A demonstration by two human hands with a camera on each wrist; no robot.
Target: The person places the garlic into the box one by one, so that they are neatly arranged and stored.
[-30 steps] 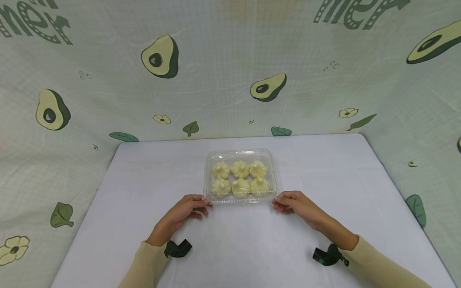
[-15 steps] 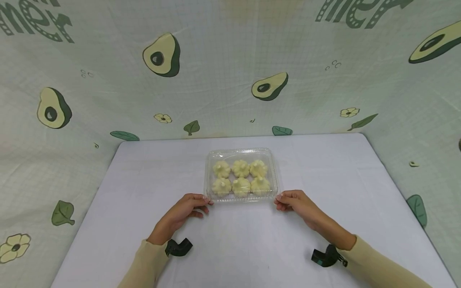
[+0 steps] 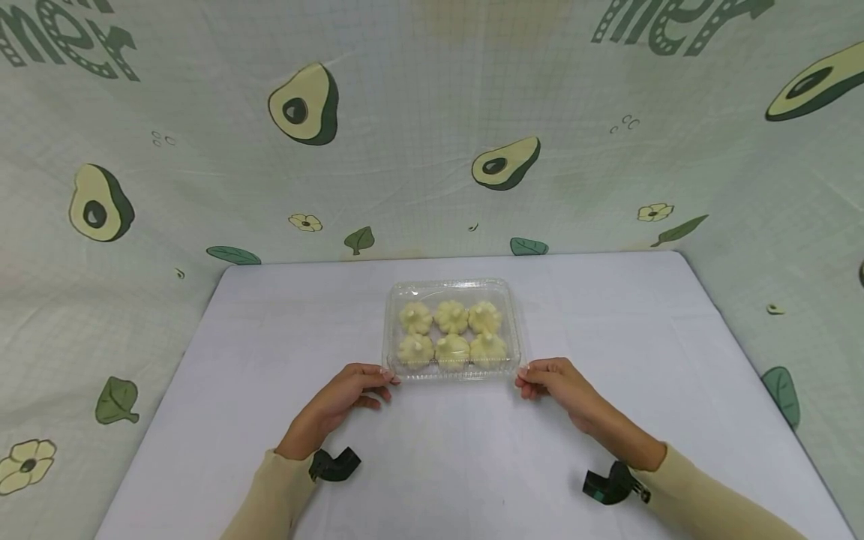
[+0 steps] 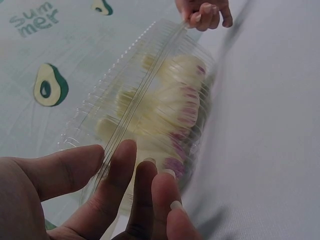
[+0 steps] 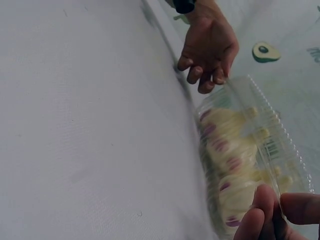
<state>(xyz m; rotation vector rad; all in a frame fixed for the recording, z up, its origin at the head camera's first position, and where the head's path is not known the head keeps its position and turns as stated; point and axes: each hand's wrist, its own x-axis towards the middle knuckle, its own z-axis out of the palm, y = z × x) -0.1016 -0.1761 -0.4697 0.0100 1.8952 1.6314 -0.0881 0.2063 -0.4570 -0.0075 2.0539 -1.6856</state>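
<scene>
A clear plastic clamshell box [image 3: 451, 291] stands on the table with its lid down. Inside it, pale garlic bulbs [image 3: 451, 351] sit in two rows; the wrist views show purple patches on their undersides. My left hand [image 3: 354, 388] pinches the box's front left corner at the rim, thumb on one side and index finger [image 4: 117, 165] on the other. At the front right corner my right hand [image 3: 550, 381] pinches the same rim between thumb [image 5: 302, 207] and fingers, the others curled below.
A white cloth covers the table [image 3: 445, 480]. Behind and beside it hangs a pale green curtain [image 3: 405, 112] printed with avocados and leaves. Black wrist cameras [image 3: 335, 465] are strapped over beige sleeves [image 3: 709, 491].
My right hand has shifted very slightly right along the box's corner. The box and my left hand stay in place, apart from a small shift of the whole view.
</scene>
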